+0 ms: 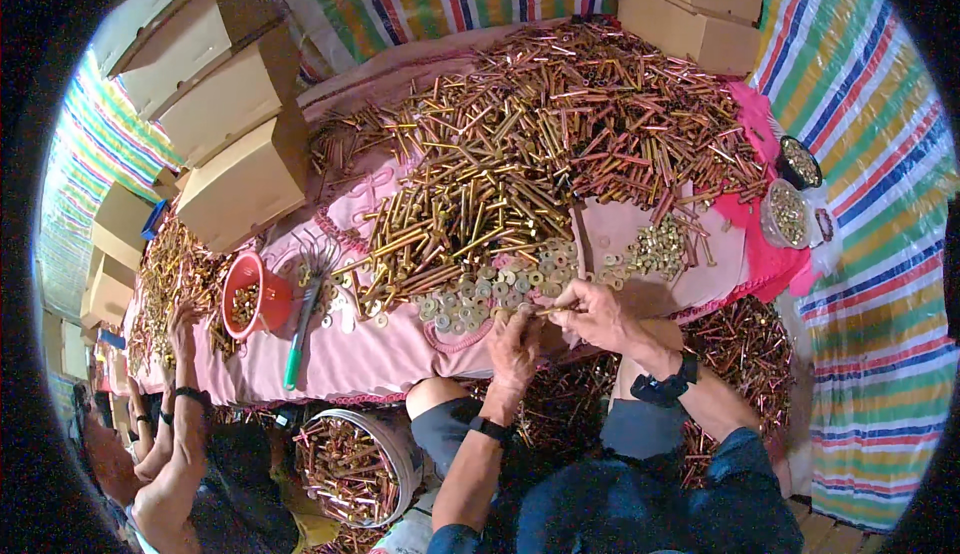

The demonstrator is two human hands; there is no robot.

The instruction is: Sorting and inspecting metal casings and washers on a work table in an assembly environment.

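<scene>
Close together at the table's near edge, both my hands are closed on one brass-coloured bolt point(556, 309). My left hand point(513, 347) grips its left end, and the fingers of my right hand point(598, 318) pinch the other end. Whether a washer or nut sits on it is hidden by my fingers. Just beyond my left hand lie loose round washers point(470, 299). Small brass nuts point(655, 249) are scattered beyond my right hand. A large heap of long metal bolts point(490, 189) covers the table behind.
A green-handled rake point(298, 339) and a red bowl of small parts point(272, 299) stand left. Cardboard boxes point(245, 182) are stacked behind them. Below the table sits a bucket of bolts point(405, 474). Another person point(180, 444) works at far left. Tubs of nuts point(785, 216) sit right.
</scene>
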